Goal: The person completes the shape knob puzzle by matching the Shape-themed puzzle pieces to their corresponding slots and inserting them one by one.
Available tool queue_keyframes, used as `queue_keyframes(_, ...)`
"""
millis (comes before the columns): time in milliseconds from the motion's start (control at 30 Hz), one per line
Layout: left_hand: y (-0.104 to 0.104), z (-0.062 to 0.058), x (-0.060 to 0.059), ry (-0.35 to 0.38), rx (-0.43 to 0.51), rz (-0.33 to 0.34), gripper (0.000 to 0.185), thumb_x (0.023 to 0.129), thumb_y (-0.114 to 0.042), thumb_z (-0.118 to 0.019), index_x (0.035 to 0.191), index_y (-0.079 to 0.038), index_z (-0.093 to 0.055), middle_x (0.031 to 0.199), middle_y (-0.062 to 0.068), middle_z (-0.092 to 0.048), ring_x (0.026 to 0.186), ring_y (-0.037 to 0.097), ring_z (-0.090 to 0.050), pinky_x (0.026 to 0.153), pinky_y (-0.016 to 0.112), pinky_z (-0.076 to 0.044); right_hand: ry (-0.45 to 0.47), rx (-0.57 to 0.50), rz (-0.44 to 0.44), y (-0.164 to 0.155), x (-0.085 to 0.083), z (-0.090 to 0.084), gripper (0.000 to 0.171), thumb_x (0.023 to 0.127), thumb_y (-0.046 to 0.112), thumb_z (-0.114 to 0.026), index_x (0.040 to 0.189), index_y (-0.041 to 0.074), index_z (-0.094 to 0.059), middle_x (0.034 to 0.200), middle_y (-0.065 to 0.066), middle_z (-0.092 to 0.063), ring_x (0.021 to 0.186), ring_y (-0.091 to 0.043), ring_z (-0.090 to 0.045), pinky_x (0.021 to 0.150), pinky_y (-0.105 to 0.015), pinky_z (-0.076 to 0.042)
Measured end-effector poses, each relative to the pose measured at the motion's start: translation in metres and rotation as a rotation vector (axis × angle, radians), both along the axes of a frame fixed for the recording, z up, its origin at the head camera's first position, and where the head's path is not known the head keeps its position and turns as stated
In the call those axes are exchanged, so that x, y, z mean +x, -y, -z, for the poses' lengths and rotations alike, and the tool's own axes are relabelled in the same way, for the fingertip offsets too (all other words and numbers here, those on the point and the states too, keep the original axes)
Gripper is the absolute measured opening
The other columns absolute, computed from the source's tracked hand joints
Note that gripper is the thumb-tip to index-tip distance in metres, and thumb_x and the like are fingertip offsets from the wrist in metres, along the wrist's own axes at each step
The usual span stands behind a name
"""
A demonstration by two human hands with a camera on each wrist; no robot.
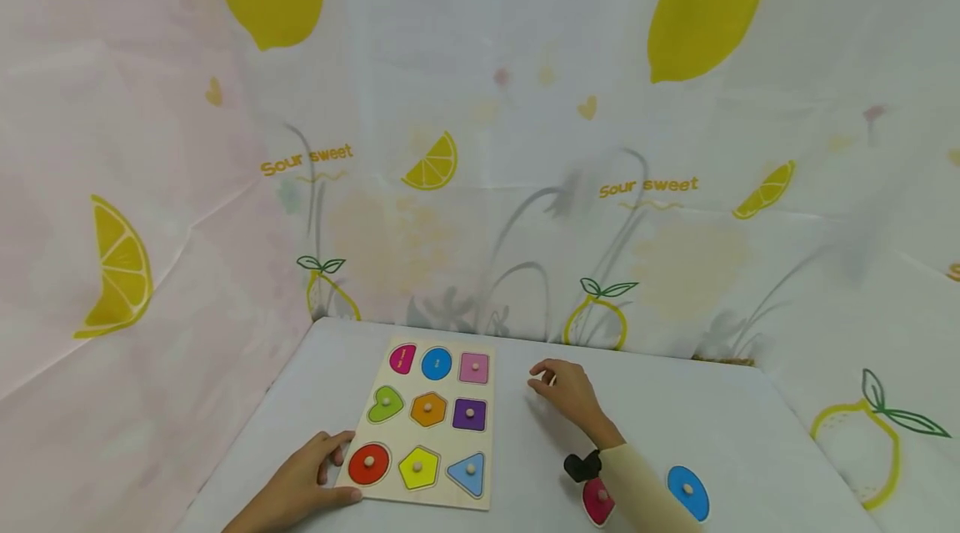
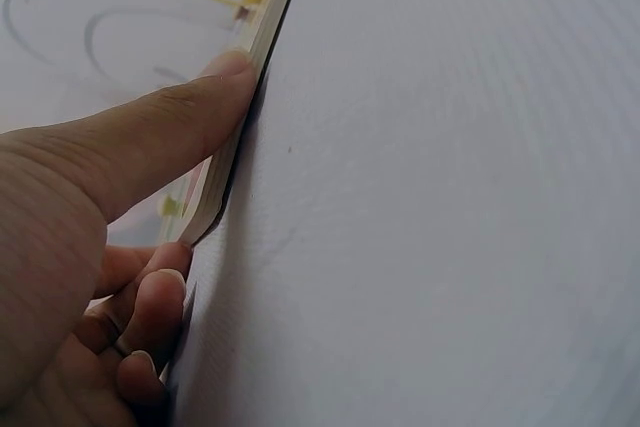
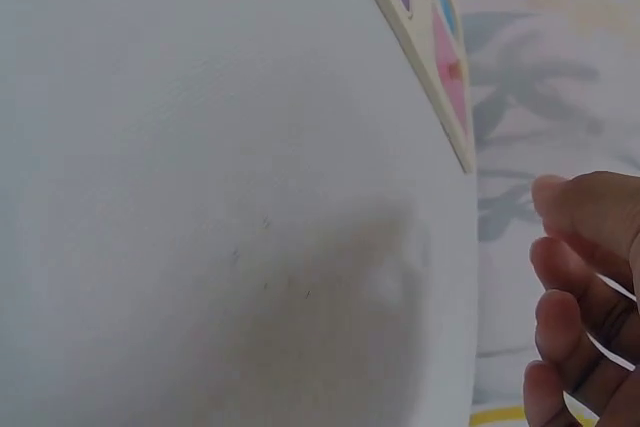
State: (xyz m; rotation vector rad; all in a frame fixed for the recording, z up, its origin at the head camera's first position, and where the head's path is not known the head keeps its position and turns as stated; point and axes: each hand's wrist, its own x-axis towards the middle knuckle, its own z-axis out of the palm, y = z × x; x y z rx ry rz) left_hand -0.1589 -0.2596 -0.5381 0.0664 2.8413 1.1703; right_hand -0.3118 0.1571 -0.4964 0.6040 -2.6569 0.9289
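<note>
A wooden shape puzzle board (image 1: 431,420) lies flat on the white table (image 1: 750,424), its nine coloured knobbed pieces seated in three rows. The left hand (image 1: 303,483) rests at the board's near left corner, beside the red circle piece (image 1: 368,464); in the left wrist view the thumb (image 2: 160,137) presses straight against the board's thin edge (image 2: 240,137) while the other fingers curl loosely underneath, so the hand steadies the board rather than clasping it. The right hand (image 1: 567,389) hovers over bare table just right of the board, near its far right corner, fingers loosely bent and holding nothing. Two loose pieces lie near the right forearm, well apart from the board: a pink oval piece (image 1: 597,501) and a blue oval piece (image 1: 687,492).
</note>
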Motion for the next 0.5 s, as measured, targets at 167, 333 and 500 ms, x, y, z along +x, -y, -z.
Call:
queue_keyframes(167,-0.002,0.0,0.0,0.012,-0.005,-0.019,0.09,0.067,-0.04,-0.096,0.139,-0.001,-0.059,0.093,-0.002,-0.048,0.071,0.012,-0.044,0.058,0.026,-0.038,0.03,-0.006,0.037,-0.028,0.021,-0.001,0.009,0.088,0.012,-0.082,0.095,0.01,-0.078,0.07,0.011,-0.058,0.064,-0.005,-0.048,0.058,-0.025,-0.041)
queue_keyframes(333,-0.002,-0.001,0.001,0.026,-0.011,-0.03,0.09,0.066,-0.039,-0.097,0.139,-0.001,-0.059,0.094,-0.002,-0.048,0.072,0.013,-0.044,0.059,0.025,-0.039,0.075,-0.028,0.065,-0.053,0.043,-0.001,0.009,0.087,0.011,-0.082,0.095,0.01,-0.078,0.071,0.011,-0.058,0.066,-0.005,-0.048,0.06,-0.025,-0.042)
queue_keyframes(500,-0.001,-0.001,0.001,0.002,-0.008,-0.009,0.09,0.068,-0.04,-0.096,0.14,-0.001,-0.059,0.095,-0.002,-0.048,0.072,0.011,-0.043,0.059,0.026,-0.038,0.115,-0.04,0.109,-0.077,0.057,-0.001,0.009,0.088,0.012,-0.082,0.096,0.011,-0.078,0.073,0.01,-0.058,0.066,-0.006,-0.049,0.061,-0.026,-0.044)
